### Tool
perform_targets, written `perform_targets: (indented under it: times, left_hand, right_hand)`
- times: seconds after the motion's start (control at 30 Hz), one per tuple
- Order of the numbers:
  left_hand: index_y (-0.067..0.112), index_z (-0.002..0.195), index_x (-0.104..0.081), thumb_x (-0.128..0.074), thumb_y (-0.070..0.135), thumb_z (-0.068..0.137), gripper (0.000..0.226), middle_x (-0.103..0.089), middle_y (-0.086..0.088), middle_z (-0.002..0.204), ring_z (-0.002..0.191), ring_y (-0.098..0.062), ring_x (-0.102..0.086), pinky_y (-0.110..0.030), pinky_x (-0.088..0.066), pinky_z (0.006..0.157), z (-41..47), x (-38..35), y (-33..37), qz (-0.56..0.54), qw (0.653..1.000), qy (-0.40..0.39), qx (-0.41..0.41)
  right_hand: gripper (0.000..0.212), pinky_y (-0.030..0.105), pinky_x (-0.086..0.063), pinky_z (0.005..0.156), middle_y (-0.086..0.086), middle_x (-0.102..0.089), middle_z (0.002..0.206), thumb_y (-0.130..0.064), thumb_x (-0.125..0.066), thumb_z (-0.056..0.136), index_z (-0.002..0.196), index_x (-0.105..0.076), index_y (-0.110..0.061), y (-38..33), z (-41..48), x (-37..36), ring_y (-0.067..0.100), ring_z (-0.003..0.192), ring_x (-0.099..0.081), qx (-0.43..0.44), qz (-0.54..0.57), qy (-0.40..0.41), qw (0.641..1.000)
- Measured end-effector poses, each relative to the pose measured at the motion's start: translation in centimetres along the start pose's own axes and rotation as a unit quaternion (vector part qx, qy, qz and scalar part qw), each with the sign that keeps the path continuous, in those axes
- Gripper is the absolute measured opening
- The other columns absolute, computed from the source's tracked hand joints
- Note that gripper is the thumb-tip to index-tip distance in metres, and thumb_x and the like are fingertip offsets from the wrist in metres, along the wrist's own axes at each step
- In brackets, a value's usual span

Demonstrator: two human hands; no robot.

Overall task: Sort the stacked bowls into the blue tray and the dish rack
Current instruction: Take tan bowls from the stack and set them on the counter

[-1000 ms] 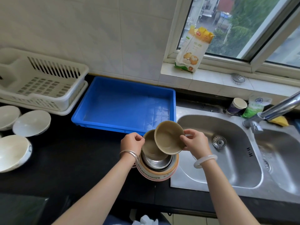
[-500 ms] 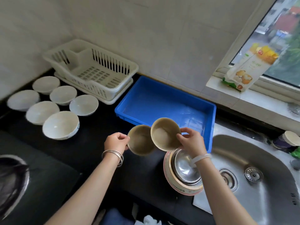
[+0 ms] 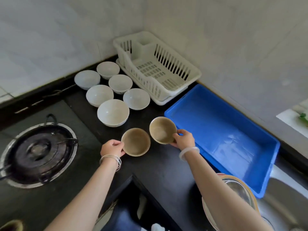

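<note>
My left hand (image 3: 112, 147) grips the near rim of a tan bowl (image 3: 135, 141) low over the black counter. My right hand (image 3: 183, 139) holds a second tan bowl (image 3: 162, 130) just left of the blue tray (image 3: 216, 135), which holds nothing. The white dish rack (image 3: 155, 67) stands behind the tray, also with nothing in it. The rest of the stack (image 3: 236, 185), a steel bowl inside a wide pale bowl, sits at the lower right, partly hidden by my right arm.
Several white bowls (image 3: 113, 112) stand in a cluster on the counter left of the rack. A gas burner (image 3: 38, 152) lies at the left. The steel sink (image 3: 286, 202) is at the lower right. Tiled walls close the corner behind.
Both hands have carried the two tan bowls left and down, away from the stack, to the counter by the white bowls. The view has swung left.
</note>
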State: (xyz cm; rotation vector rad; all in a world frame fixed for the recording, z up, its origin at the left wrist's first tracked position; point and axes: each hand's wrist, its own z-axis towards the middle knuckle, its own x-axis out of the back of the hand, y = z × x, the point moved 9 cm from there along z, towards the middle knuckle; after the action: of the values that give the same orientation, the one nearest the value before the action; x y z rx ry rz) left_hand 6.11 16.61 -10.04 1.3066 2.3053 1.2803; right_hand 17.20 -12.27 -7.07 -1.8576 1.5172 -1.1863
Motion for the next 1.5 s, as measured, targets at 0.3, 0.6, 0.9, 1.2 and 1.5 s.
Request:
perform_targets:
  times: [0.3, 0.6, 0.9, 1.2, 1.5]
  left_hand:
    - [0.007, 0.065, -0.057, -0.061, -0.003, 0.082, 0.019, -0.062, -0.017, 0.087, 0.077, -0.031, -0.063, -0.039, -0.056, 0.075, 2.7, 1.2, -0.3, -0.049, 0.998, 0.027, 0.033]
    - [0.001, 0.077, -0.056, -0.057, -0.005, 0.083, 0.008, -0.060, -0.019, 0.089, 0.080, -0.033, -0.063, -0.039, -0.055, 0.078, 3.3, 0.0, -0.7, -0.078, 0.995, 0.010, 0.056]
    - [0.007, 0.095, -0.058, -0.056, -0.007, 0.082, 0.019, -0.061, -0.017, 0.100, 0.094, -0.036, -0.063, -0.039, -0.055, 0.076, 3.6, -0.1, -0.6, -0.100, 0.994, 0.005, 0.045]
    - [0.005, 0.098, -0.063, -0.057, -0.005, 0.083, 0.019, -0.064, -0.019, 0.107, 0.096, -0.035, -0.063, -0.038, -0.055, 0.075, 3.8, 0.0, -0.9, -0.083, 0.995, 0.031, 0.037]
    - [0.006, 0.120, -0.059, -0.054, 0.005, 0.088, 0.032, -0.062, -0.014, 0.120, 0.093, -0.027, -0.063, -0.039, -0.054, 0.086, 3.1, 0.7, 0.1, -0.022, 0.999, 0.030, -0.011]
  right_hand:
    - [0.030, 0.029, -0.058, 0.062, 0.009, -0.060, 0.111, -0.007, -0.053, 0.091, 0.120, -0.056, -0.013, -0.9, 3.8, -6.0, 0.017, 0.076, -0.061, -0.054, -0.019, -0.005, 0.998]
    - [0.041, 0.038, -0.055, 0.086, 0.012, -0.062, 0.120, -0.007, -0.053, 0.090, 0.131, -0.049, -0.009, -0.5, 5.9, -7.4, 0.025, 0.098, -0.062, -0.074, -0.035, 0.005, 0.997]
    - [0.040, 0.041, -0.053, 0.092, 0.010, -0.061, 0.120, -0.008, -0.053, 0.091, 0.131, -0.049, -0.011, -0.1, 6.5, -8.3, 0.026, 0.105, -0.060, -0.082, -0.017, -0.013, 0.996]
    - [0.039, 0.035, -0.057, 0.079, 0.009, -0.061, 0.110, -0.010, -0.049, 0.094, 0.132, -0.046, -0.015, 0.7, 5.7, -9.0, 0.023, 0.090, -0.067, -0.131, 0.079, -0.055, 0.987]
    - [0.035, 0.031, -0.057, 0.076, 0.004, -0.060, 0.116, -0.018, -0.048, 0.095, 0.130, -0.050, -0.017, 0.3, 4.2, -7.5, 0.016, 0.083, -0.067, -0.110, 0.049, -0.065, 0.991]
